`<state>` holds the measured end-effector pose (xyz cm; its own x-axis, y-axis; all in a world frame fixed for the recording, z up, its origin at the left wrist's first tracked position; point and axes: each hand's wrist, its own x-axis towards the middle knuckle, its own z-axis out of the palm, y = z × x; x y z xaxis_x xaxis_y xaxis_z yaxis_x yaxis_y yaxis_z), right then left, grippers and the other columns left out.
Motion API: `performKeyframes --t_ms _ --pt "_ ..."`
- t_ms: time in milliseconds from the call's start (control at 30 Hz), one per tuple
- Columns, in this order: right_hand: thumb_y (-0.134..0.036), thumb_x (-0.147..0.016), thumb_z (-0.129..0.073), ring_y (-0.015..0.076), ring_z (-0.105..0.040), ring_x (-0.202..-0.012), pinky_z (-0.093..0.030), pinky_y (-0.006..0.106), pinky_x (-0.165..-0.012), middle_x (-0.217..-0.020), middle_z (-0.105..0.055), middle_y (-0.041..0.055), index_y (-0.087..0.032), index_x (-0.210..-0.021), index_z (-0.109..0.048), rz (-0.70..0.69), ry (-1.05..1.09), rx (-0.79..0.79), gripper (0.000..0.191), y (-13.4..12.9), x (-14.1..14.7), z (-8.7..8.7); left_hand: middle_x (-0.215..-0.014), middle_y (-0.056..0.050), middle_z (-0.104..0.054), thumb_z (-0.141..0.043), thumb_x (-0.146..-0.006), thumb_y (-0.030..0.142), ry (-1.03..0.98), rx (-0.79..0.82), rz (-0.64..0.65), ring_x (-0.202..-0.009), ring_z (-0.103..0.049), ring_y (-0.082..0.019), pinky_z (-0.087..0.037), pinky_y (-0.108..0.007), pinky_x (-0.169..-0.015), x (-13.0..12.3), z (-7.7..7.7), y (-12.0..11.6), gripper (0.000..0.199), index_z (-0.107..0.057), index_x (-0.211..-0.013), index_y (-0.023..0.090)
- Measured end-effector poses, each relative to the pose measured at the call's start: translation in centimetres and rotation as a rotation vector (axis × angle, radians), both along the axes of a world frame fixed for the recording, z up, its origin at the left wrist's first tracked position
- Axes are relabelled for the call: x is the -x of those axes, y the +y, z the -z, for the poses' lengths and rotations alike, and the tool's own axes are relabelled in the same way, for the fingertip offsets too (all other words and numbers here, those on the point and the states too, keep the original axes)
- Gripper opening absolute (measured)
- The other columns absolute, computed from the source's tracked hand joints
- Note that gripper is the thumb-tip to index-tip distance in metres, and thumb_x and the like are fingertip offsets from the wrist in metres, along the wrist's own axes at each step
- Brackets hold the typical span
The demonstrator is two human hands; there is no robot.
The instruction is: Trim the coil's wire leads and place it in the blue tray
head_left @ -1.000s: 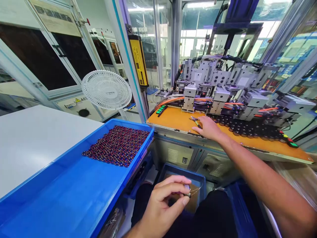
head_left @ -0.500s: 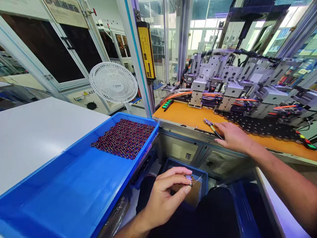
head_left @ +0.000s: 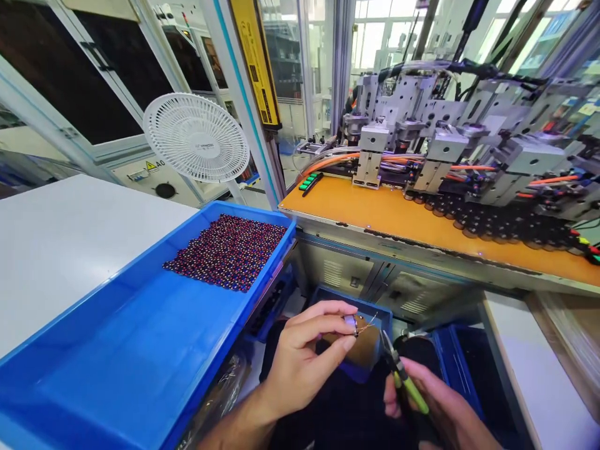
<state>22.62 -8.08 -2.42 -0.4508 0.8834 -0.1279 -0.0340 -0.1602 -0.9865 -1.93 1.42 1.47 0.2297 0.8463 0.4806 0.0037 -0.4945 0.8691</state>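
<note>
Low in front of me, my left hand point(head_left: 304, 356) pinches a small metal part with thin wires point(head_left: 351, 324) between thumb and fingers. Its fine wire ends stick out to the right. My right hand point(head_left: 434, 390) is closed around a pair of pliers point(head_left: 402, 375) with green and black handles. Their jaws point up and left, a short way from the wire ends and apart from them. Some blur lies over my right hand, and its lower fingers are partly hidden.
To the left lies a long blue tray point(head_left: 117, 350) with many small dark, red-and-blue-dotted pieces point(head_left: 229, 250) at its far end. An orange bench top point(head_left: 337, 200) carries a metal fixture machine point(head_left: 440, 150) and a row of black round parts point(head_left: 497, 219). A blue bin point(head_left: 385, 319) sits below my hands.
My right hand has taken the pliers off the orange bench and brought them down beside my left hand. The left hand still pinches the wired part; the view has shifted slightly.
</note>
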Motion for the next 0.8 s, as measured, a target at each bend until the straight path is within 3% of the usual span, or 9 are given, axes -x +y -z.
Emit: performKeyframes --t_ms 167,367,467,633,800 --pt "-0.055 -0.087 -0.072 0.0280 -0.056 -0.123 -0.042 0.039 -0.110 -0.130 -0.059 0.0128 -0.030 -0.147 -0.046 -0.018 0.063 0.086 0.070 0.5 0.9 -0.7 -0.106 -0.007 -0.074 -0.070 -0.079 0.006 0.026 0.001 0.016 -0.095 -0.072 -0.015 -0.058 -0.023 -0.078 -0.5 -0.3 -0.1 0.020 -0.074 -0.091 0.022" --pt "-0.057 -0.084 -0.072 0.0316 -0.056 -0.121 -0.043 0.046 -0.108 -0.129 -0.059 0.0157 -0.025 -0.146 -0.048 0.016 0.007 0.019 0.074 1.1 1.3 -1.5 -0.105 -0.008 -0.074 -0.070 -0.078 0.005 0.033 -0.001 0.021 -0.094 -0.072 -0.016 -0.058 -0.025 -0.080 -0.5 -0.2 -0.3 0.020 -0.074 -0.091 0.019" --pt "-0.057 -0.087 -0.070 0.0302 -0.060 -0.114 -0.047 0.045 -0.103 -0.122 -0.062 0.0148 -0.028 -0.145 -0.050 0.038 0.031 -0.008 0.068 1.3 1.5 -1.6 -0.106 -0.009 -0.074 -0.069 -0.079 0.005 0.041 0.011 0.026 -0.095 -0.072 -0.017 -0.058 -0.026 -0.081 -0.4 0.0 -0.3 0.020 -0.073 -0.092 0.019" --pt "-0.051 -0.091 -0.068 0.0216 -0.064 -0.095 -0.053 0.034 -0.089 -0.109 -0.065 0.0083 -0.041 -0.139 -0.053 0.074 0.143 -0.057 0.051 1.4 2.0 -1.4 -0.105 -0.008 -0.074 -0.069 -0.079 0.005 0.047 0.006 0.026 -0.095 -0.071 -0.015 -0.058 -0.024 -0.082 -0.6 0.0 -0.2 0.020 -0.073 -0.092 0.019" --pt "-0.044 -0.094 -0.067 0.0185 -0.062 -0.090 -0.051 0.031 -0.084 -0.108 -0.064 0.0079 -0.042 -0.140 -0.052 0.045 0.179 -0.049 0.048 1.4 1.8 -0.6 -0.104 -0.008 -0.074 -0.069 -0.079 0.004 0.050 -0.008 0.021 -0.094 -0.072 -0.015 -0.058 -0.023 -0.081 -0.8 -0.3 -0.1 0.019 -0.073 -0.091 0.018"
